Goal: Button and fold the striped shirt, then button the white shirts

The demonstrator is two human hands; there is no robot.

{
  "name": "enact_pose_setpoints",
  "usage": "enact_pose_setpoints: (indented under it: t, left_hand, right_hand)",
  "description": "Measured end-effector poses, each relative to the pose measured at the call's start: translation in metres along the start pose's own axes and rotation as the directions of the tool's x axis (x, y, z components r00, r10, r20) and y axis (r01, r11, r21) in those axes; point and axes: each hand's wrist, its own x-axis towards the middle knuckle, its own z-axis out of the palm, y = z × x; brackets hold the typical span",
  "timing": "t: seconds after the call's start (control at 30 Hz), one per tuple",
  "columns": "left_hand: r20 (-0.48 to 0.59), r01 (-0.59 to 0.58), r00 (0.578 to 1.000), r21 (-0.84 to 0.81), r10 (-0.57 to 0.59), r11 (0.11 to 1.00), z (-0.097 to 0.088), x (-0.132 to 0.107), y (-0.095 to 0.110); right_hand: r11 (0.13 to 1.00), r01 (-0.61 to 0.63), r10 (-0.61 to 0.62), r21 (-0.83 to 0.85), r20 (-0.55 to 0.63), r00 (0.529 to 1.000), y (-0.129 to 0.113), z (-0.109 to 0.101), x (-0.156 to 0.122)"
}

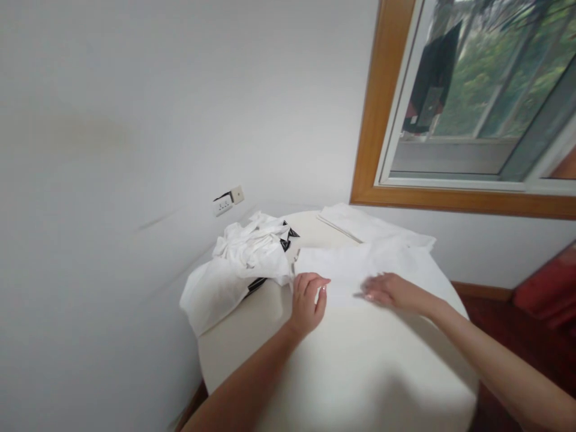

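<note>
A white cloth (360, 264) lies spread flat on the round white table (360, 372). My left hand (307, 300) rests at the cloth's near left corner, fingers curled down onto its edge. My right hand (387, 291) lies flat on the cloth with fingers stretched out toward the left, slightly blurred. Both forearms reach in from the bottom of the view.
A crumpled heap of white cloths (243, 258) with black markings hangs over the table's left side. A folded white stack (364, 225) lies at the back by the wall. A wall socket (227, 202) is on the left; a wood-framed window (472, 102) is at upper right. Something red (546, 288) is at the right edge.
</note>
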Motion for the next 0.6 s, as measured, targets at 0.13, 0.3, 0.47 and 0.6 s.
enact_pose_setpoints:
  t: [0.13,0.3,0.47,0.6]
  left_hand:
    - [0.071,0.020,0.997,0.042,-0.023,0.999,0.006,0.002,-0.002]
    - [0.086,0.068,0.993,0.077,-0.075,0.995,0.015,0.002,-0.012]
    - [0.032,0.092,0.995,0.123,-0.097,0.988,0.008,0.001,-0.020]
    - [-0.027,0.098,0.995,0.141,-0.095,0.985,0.000,0.004,-0.022]
  right_hand:
    - [0.997,-0.073,0.074,0.018,-0.069,0.995,-0.001,0.019,-0.014]
    - [0.886,-0.374,0.305,-0.273,-0.264,0.915,0.035,0.022,0.016]
    - [0.837,-0.369,0.314,-0.404,-0.197,0.929,0.032,0.019,0.037]
    - [0.925,-0.258,0.264,-0.280,-0.017,0.964,0.005,0.011,0.020]
